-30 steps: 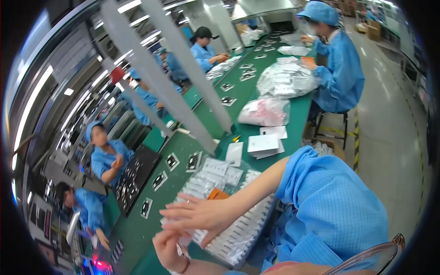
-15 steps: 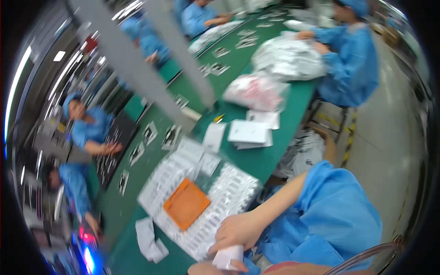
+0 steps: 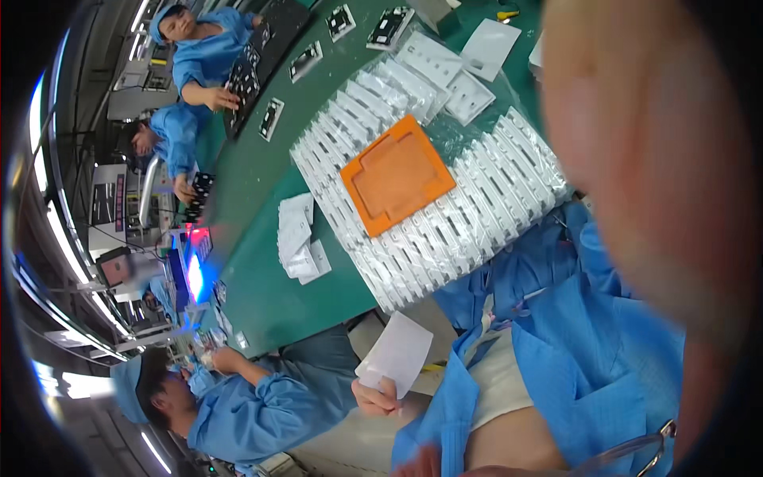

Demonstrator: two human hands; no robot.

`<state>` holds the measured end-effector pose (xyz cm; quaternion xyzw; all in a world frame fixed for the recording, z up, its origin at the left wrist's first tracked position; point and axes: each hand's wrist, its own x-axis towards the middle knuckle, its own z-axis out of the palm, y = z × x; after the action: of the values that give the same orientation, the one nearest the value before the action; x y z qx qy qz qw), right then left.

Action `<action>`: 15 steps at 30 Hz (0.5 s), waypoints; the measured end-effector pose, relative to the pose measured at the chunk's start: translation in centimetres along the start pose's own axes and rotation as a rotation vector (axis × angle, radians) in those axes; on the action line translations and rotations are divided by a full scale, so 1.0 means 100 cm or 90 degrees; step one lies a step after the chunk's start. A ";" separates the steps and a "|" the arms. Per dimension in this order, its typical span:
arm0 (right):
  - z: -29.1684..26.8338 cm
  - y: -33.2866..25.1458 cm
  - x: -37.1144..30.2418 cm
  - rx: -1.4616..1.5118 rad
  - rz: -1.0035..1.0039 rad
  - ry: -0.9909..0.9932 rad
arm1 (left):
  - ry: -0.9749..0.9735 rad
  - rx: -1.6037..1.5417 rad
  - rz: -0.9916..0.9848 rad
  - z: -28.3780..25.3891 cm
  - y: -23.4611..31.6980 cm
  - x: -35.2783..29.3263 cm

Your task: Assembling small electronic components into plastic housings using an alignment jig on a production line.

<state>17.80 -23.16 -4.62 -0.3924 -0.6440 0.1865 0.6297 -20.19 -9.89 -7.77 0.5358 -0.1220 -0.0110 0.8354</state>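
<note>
Below the table's near edge, my left hand (image 3: 380, 397) grips a white card (image 3: 396, 354) by its lower edge, fingers closed. Very close to the camera, my right hand (image 3: 644, 159) fills the right side as a large blur. Its fingers cannot be made out. On the table lie rows of white slotted pieces (image 3: 429, 254), partly under clear plastic. An orange square tray (image 3: 397, 175) with a shallow recess rests on these rows. Left of them is a small loose pile of white cards (image 3: 296, 238).
Across the green table (image 3: 262, 294), several black-and-white flat parts (image 3: 271, 119) lie in a line. White sheets (image 3: 491, 48) are at the far side. A co-worker (image 3: 262, 405) sits close on my left; two others (image 3: 211, 60) handle dark trays opposite.
The view has swung left and nearer the rows. My right hand has left the white card and risen toward the camera; my left hand keeps the card, now further from the rows.
</note>
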 end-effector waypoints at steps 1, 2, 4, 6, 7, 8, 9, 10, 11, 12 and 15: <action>0.000 0.000 -0.001 0.002 0.006 0.017 | -0.003 -0.008 -0.003 -0.007 -0.001 -0.005; -0.002 -0.002 -0.003 -0.002 0.011 0.034 | -0.011 -0.017 -0.005 -0.015 -0.002 -0.007; -0.014 -0.029 0.033 -0.046 0.023 0.080 | -0.063 -0.041 -0.004 -0.050 -0.009 -0.001; -0.023 -0.019 -0.015 -0.081 0.024 0.113 | -0.103 -0.057 0.005 -0.076 -0.024 0.008; -0.023 -0.021 -0.029 -0.096 0.034 0.135 | -0.121 -0.073 0.002 -0.086 -0.031 0.009; -0.021 -0.033 -0.039 -0.107 0.057 0.156 | -0.133 -0.103 -0.002 -0.087 -0.040 0.007; -0.020 -0.043 -0.048 -0.115 0.079 0.175 | -0.141 -0.131 -0.007 -0.088 -0.048 0.005; -0.018 -0.054 -0.054 -0.118 0.101 0.192 | -0.143 -0.159 -0.012 -0.083 -0.054 0.002; -0.021 -0.063 -0.060 -0.117 0.119 0.204 | -0.139 -0.182 -0.013 -0.077 -0.063 0.001; -0.023 -0.069 -0.066 -0.111 0.135 0.213 | -0.129 -0.201 -0.013 -0.069 -0.070 -0.002; -0.037 -0.073 -0.066 -0.088 0.134 0.224 | -0.102 -0.212 0.003 -0.061 -0.084 -0.002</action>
<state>18.66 -33.54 -3.17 -0.5264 -0.4908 0.1353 0.6810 -18.11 -8.03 -17.79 0.3870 -0.1856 -0.0718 0.9003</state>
